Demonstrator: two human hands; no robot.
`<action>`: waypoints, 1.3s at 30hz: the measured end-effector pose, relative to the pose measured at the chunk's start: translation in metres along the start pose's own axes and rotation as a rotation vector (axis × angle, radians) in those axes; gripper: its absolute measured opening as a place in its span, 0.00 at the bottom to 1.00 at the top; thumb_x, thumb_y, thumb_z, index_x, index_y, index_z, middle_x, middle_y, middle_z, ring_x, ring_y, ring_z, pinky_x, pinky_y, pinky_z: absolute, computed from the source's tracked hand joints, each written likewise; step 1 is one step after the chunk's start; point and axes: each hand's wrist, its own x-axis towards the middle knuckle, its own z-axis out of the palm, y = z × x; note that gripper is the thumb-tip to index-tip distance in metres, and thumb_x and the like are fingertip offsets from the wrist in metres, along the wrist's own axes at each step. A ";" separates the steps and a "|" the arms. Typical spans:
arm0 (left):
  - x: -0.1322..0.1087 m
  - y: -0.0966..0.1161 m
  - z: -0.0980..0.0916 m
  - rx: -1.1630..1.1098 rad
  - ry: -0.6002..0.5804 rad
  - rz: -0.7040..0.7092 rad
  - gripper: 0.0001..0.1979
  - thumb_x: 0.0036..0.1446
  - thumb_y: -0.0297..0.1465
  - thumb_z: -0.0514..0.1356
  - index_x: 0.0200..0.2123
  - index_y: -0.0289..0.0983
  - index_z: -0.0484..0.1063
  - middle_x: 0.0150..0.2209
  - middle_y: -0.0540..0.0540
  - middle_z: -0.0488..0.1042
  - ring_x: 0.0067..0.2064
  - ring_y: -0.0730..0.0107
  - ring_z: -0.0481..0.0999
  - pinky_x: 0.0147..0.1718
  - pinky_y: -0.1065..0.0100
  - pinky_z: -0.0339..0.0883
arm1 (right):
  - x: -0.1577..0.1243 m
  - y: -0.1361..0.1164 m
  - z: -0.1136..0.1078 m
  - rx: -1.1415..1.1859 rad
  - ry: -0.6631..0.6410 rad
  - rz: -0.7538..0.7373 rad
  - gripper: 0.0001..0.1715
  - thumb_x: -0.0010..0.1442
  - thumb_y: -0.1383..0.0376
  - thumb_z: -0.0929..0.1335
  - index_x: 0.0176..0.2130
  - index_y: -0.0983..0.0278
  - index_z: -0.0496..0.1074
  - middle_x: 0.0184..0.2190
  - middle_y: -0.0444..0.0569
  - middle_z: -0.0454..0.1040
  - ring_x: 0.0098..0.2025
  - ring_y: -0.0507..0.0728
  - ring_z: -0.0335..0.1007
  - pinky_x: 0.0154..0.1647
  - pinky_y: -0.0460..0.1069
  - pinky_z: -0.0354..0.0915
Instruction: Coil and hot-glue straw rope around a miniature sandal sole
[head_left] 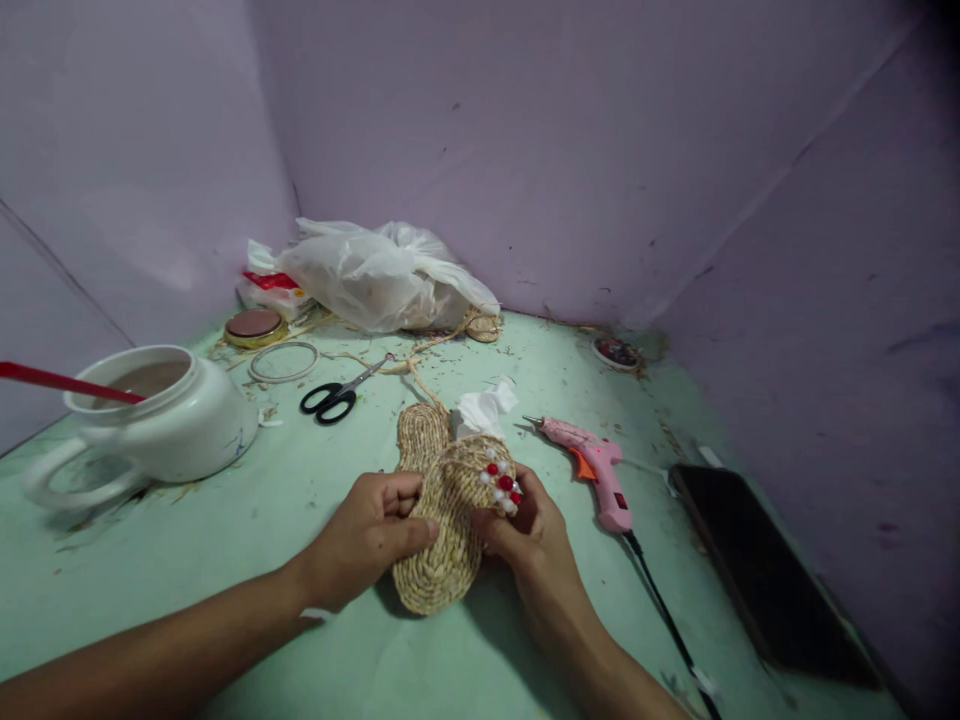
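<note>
Both hands hold a small slipper (439,575) of coiled, woven straw cord, raised just over the table. My left hand (367,530) pinches its left edge, thumb on top and fingers curled beneath. On the right side, my right hand (532,530) grips the slipper by its strap (469,465), with the fingertips partly hidden behind. Red and white beads (504,484) sit clustered on the strap's right side. Behind the slipper lies a second coiled straw sole (421,432), partly covered, with a cord (426,385) near its far end. White crumpled tissue (486,405) rests just beyond.
A pink glue gun (589,460) lies right, its black cable (667,600) running forward, beside a dark phone (765,570). Left are black-handled scissors (330,400), a ring (283,362) and a white pot (202,420) with a red stick (67,382). A plastic bag (367,275) lies behind.
</note>
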 end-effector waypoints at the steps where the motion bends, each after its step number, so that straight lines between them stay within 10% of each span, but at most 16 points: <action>1: 0.000 0.000 0.000 0.003 0.000 0.000 0.13 0.43 0.33 0.64 0.33 0.31 0.73 0.28 0.45 0.76 0.31 0.63 0.75 0.33 0.64 0.68 | 0.000 0.000 0.000 0.001 -0.001 0.004 0.24 0.43 0.68 0.72 0.42 0.62 0.66 0.34 0.47 0.76 0.33 0.56 0.72 0.31 0.48 0.65; 39: -0.001 0.001 0.004 0.040 0.015 0.002 0.06 0.41 0.29 0.61 0.26 0.34 0.67 0.25 0.49 0.71 0.29 0.67 0.71 0.32 0.66 0.65 | -0.003 -0.007 0.007 -0.031 0.097 0.028 0.26 0.39 0.68 0.73 0.41 0.63 0.66 0.33 0.47 0.76 0.34 0.57 0.71 0.36 0.50 0.65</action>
